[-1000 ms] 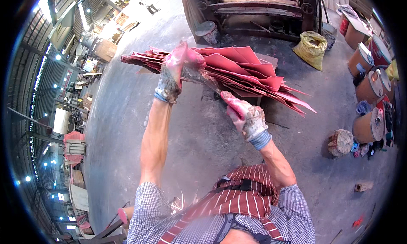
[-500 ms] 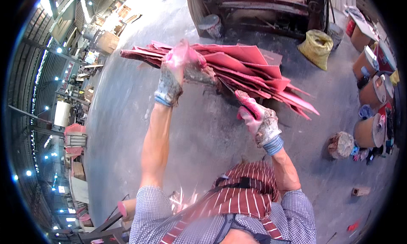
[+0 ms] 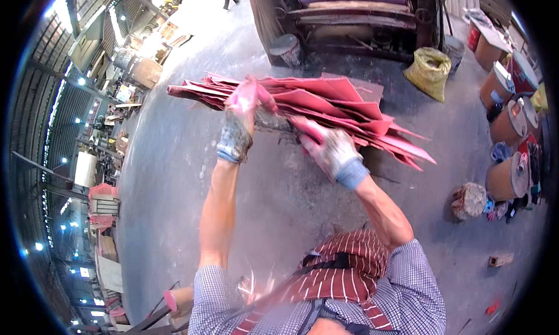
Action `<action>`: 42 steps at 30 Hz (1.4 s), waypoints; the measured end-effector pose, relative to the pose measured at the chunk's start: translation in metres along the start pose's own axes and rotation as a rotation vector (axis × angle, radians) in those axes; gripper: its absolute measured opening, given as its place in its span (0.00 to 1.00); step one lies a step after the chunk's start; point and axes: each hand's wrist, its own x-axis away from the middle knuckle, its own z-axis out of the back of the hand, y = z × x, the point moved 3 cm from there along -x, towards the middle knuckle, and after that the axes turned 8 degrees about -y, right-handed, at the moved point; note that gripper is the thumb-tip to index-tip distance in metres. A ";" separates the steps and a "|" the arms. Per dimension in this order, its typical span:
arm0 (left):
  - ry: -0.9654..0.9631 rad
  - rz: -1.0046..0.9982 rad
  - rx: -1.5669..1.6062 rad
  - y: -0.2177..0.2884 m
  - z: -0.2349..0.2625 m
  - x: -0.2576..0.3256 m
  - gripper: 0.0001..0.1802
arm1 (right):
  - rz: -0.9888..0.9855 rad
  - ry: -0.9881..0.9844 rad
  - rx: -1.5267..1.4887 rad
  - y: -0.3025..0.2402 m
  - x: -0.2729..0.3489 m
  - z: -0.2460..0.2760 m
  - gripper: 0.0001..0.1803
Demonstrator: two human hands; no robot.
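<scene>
Upper centre: pink sheets, left hand clamped on them; right hand at lower edge, grip unclear to me; I'd steady the stack evenly

The grey floor is scuffed, with paler patches. On it stands a yellow sack, its mouth open. Left of the sack and beyond it is a machine; a bucket sits farther left of the sack, and a darker pail just behind its right side. Brown drums stand to its right. In front of the sack, rightward, are a stump (or a lump much like one), a small block and a red scrap. The pink sheets, left of the sack, largely hide whatever is beneath them.
</scene>
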 end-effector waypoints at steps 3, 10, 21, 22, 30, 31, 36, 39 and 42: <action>-0.192 -0.068 -0.142 -0.001 0.012 -0.002 0.26 | -0.083 -0.075 -0.125 0.014 0.050 0.014 0.28; -0.387 0.086 0.299 0.003 -0.011 -0.004 0.29 | -0.112 -0.010 -0.052 0.014 0.066 0.000 0.27; -0.222 -0.084 0.279 -0.003 -0.020 -0.009 0.25 | -0.481 0.032 -0.294 0.028 0.026 -0.016 0.21; -0.205 -0.162 0.155 -0.006 -0.008 -0.013 0.25 | -0.415 -0.002 -0.249 0.014 0.028 -0.010 0.22; -0.250 -0.065 0.447 -0.005 -0.005 -0.002 0.25 | -0.233 0.035 0.173 -0.039 0.069 0.006 0.20; -0.270 -0.059 0.495 -0.007 -0.008 -0.007 0.25 | -0.249 0.030 0.283 -0.046 0.063 0.010 0.19; -0.307 -0.012 0.602 -0.012 -0.017 -0.012 0.24 | -0.276 -0.069 0.454 -0.058 0.025 0.030 0.16; -0.305 -0.124 0.454 -0.025 -0.016 -0.026 0.23 | -0.444 -0.299 0.531 -0.068 -0.011 0.031 0.18; -0.281 -0.351 0.211 -0.035 -0.012 -0.047 0.23 | -0.338 -0.412 0.837 -0.029 -0.057 0.014 0.14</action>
